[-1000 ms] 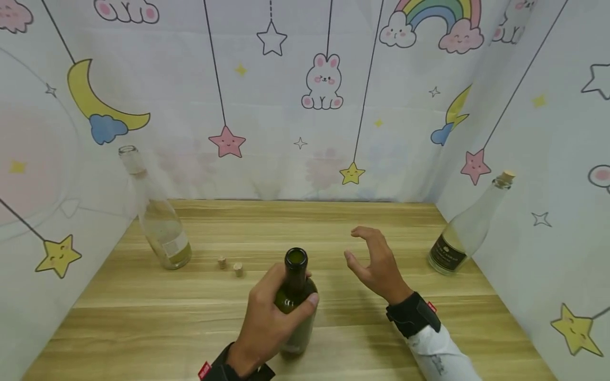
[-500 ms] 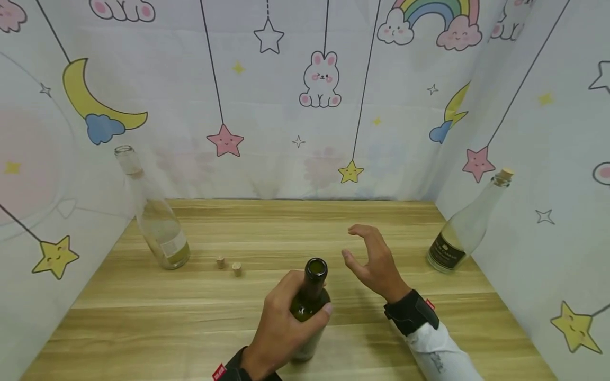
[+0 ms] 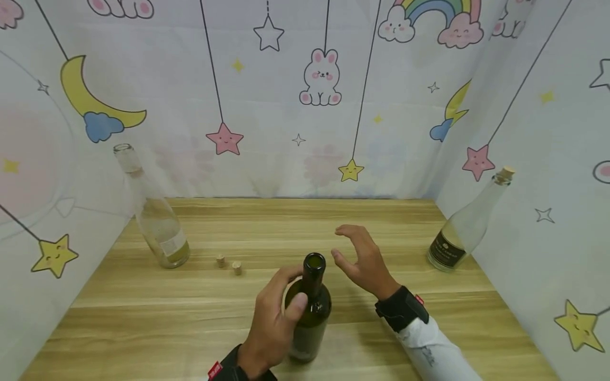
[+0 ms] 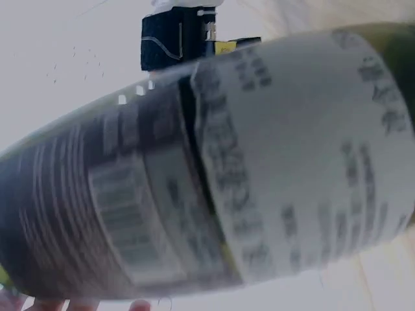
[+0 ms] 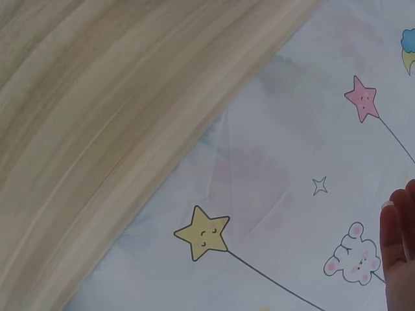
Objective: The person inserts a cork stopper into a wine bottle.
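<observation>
A dark green wine bottle [image 3: 308, 317] stands upright on the near middle of the table, its mouth uncorked. My left hand [image 3: 272, 325] is at the bottle's left side, thumb raised in front of the shoulder and fingers loosely extended behind it. In the left wrist view, the bottle's label with a barcode [image 4: 133, 220] fills the picture, and a few fingertips [image 4: 78, 304] show below it. To the right, my right hand [image 3: 364, 262] hovers over the table with nothing in it, thumb and fingers apart. Its fingers also appear at the right wrist view's edge.
Two small corks [image 3: 237, 268] lie left of the green bottle on the wooden table [image 3: 267, 227]. Further left stands an uncorked clear bottle [image 3: 164, 233]; at the right is a corked clear bottle [image 3: 464, 227] with a black label. A printed cloth [image 3: 267, 106] encloses the table.
The green bottle moved slightly right and came upright. My left hand has loosened from around it, thumb drawn back leftward. The right hand has shifted a little left.
</observation>
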Tool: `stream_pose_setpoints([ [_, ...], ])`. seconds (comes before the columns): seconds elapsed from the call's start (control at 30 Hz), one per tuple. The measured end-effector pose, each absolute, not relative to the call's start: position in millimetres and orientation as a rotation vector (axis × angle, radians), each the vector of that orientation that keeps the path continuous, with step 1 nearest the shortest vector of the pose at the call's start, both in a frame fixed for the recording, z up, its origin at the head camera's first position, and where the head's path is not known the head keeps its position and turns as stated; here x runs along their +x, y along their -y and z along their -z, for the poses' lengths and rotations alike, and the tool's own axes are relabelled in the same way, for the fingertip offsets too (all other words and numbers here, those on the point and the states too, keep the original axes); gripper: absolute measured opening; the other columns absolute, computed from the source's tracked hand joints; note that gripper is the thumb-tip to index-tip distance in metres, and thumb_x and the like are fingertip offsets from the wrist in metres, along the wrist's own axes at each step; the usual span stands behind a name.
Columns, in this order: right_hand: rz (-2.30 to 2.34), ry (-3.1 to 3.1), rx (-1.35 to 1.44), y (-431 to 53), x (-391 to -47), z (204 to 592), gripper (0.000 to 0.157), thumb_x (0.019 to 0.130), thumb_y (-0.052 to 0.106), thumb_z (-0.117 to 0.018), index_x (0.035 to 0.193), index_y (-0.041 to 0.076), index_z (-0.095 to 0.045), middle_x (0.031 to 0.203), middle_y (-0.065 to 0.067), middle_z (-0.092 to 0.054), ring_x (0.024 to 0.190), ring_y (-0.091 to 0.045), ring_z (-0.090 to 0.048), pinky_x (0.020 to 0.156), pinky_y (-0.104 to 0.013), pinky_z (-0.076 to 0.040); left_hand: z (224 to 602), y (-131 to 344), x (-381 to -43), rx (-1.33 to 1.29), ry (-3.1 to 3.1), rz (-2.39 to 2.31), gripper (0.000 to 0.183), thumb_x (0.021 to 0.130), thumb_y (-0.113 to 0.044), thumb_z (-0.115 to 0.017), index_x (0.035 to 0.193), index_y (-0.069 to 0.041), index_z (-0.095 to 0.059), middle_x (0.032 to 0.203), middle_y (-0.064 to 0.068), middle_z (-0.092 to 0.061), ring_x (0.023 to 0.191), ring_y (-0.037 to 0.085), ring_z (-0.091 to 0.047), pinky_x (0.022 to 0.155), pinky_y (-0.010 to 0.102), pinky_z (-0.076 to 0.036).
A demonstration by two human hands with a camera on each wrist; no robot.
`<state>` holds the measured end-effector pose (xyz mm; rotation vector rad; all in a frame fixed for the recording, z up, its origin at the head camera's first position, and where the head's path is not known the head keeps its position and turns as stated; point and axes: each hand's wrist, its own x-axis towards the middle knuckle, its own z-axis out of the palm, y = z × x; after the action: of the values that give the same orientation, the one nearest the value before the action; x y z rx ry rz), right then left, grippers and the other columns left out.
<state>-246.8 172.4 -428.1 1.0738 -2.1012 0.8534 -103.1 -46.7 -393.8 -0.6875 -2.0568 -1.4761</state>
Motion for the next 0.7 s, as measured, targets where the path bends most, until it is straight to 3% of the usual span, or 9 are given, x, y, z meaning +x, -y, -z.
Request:
stream_pose_setpoints([
  [0.1, -0.807, 2.152, 1.116, -163, -249, 427, 0.035, 0.094, 0.023, -0.066, 0.116, -0.003, -0.064, 0.122, -0.019, -0.061, 0.115, -0.032, -0.056, 0.094, -0.051, -0.049, 394, 59, -109, -0.623, 1.979, 1.423, 0.032, 0.097, 0.003, -0.044, 0.12, -0.005, -0.065, 0.115, 0.007, -0.068, 0.111, 0.027, -0.064, 0.092, 0.042, -0.052],
  [0.2, -0.735, 2.199, 1.175, -153, -252, 425, 0.027, 0.089, 0.012, -0.073, 0.112, 0.001, -0.066, 0.122, -0.017, -0.061, 0.115, -0.03, -0.056, 0.096, -0.049, -0.049, 393, 76, -116, -0.462, 2.006, 1.337, 0.027, 0.101, 0.002, -0.046, 0.112, -0.006, -0.069, 0.109, 0.005, -0.07, 0.107, 0.022, -0.065, 0.089, 0.036, -0.051],
  [0.5, -0.708, 2.182, 1.405, -111, -264, 429, 0.031, 0.085, 0.009, -0.077, 0.113, 0.002, -0.065, 0.12, -0.016, -0.062, 0.114, -0.028, -0.057, 0.095, -0.047, -0.051, 399, 126, -133, -0.232, 2.073, 1.115, 0.017, 0.096, 0.001, -0.06, 0.109, -0.002, -0.071, 0.11, 0.014, -0.07, 0.107, 0.032, -0.063, 0.089, 0.054, -0.048],
  [0.7, -0.77, 2.228, 1.491, -70, -278, 440, 0.032, 0.086, 0.013, -0.078, 0.115, 0.006, -0.064, 0.118, -0.011, -0.063, 0.113, -0.024, -0.058, 0.093, -0.042, -0.054, 399, 145, -134, -0.088, 2.113, 1.148, 0.018, 0.096, -0.003, -0.062, 0.112, -0.005, -0.07, 0.114, 0.015, -0.067, 0.113, 0.033, -0.061, 0.092, 0.057, -0.047],
])
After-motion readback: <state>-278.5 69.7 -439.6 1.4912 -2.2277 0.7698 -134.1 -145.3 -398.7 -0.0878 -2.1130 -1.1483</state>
